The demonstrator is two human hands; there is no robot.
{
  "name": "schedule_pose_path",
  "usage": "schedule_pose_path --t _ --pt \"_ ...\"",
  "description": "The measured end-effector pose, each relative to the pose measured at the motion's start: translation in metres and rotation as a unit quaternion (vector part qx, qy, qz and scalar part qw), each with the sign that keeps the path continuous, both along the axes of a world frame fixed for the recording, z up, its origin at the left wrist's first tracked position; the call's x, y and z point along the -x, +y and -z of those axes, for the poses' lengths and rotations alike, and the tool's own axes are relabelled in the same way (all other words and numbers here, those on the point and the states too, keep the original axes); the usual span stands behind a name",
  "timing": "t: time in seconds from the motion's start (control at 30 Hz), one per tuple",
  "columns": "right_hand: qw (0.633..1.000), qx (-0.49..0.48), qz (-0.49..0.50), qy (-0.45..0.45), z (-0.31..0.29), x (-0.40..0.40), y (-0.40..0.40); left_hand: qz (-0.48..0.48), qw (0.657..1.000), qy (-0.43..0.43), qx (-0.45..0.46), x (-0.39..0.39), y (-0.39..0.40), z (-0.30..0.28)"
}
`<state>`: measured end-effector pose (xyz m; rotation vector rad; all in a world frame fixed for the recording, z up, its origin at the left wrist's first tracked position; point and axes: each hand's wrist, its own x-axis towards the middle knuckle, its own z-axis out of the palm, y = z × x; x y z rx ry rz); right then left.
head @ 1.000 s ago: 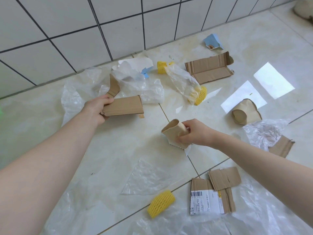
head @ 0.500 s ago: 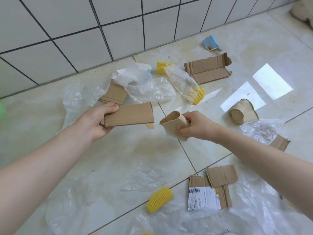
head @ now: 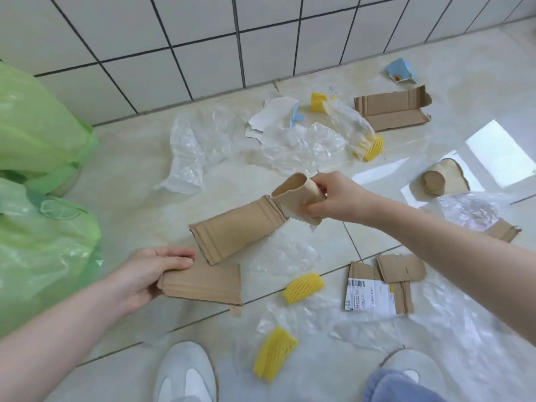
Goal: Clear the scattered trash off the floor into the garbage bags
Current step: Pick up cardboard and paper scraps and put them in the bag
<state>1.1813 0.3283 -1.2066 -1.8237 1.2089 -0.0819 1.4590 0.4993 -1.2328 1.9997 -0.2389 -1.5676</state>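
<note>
Carry step: left hand fingers clamped on folded cardboard at frame centre, right hand gripping crushed paper cup, next likely swing both left into green garbage bags.

The thin plastic garbage bags are light green and half transparent. The flat corrugated cardboard pieces are plain brown with ribbed lines. The foam net sleeves are bright yellow. The wall tiles are white with dark joints. The torn paper scrap is light blue.
</note>
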Motion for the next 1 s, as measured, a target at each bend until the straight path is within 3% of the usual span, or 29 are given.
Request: schedule_pose_path --t 0.13,0.3,0.43,0.53,0.63,0.73,0.83,0.9,1.0 --pt "0.999 -0.015 0.003 0.043 0.024 -0.022 0.008 0.01 1.0 0.001 -0.007 -0.005 0.022 0.022" --pt "0.996 -0.056 0.053 0.034 0.033 -0.029 0.002 0.049 0.997 0.059 0.031 -0.017 0.001 0.012" --pt "0.992 -0.079 0.085 0.041 0.046 -0.024 -0.009 0.161 0.981 0.104 0.018 -0.021 -0.036 -0.001" --pt "0.988 -0.103 0.108 0.05 0.054 -0.021 -0.017 0.296 0.945 0.138 -0.017 -0.021 -0.058 -0.02" --pt "0.984 -0.128 0.104 0.062 0.061 -0.022 -0.024 0.283 0.95 0.131 0.018 -0.016 -0.075 -0.019" --pt "0.982 -0.146 0.096 0.071 0.066 -0.023 -0.029 0.181 0.98 0.062 0.061 -0.003 -0.086 0.005" --pt "0.98 -0.152 0.109 0.072 0.069 -0.025 -0.033 0.181 0.979 -0.068 0.068 0.009 -0.091 0.035" --pt "0.978 -0.161 0.115 0.071 0.069 -0.025 -0.036 0.239 0.951 -0.181 0.076 0.015 -0.094 0.052" --pt "0.974 -0.176 0.118 0.076 0.068 -0.026 -0.036 0.345 0.877 -0.321 0.097 0.028 -0.094 0.064"
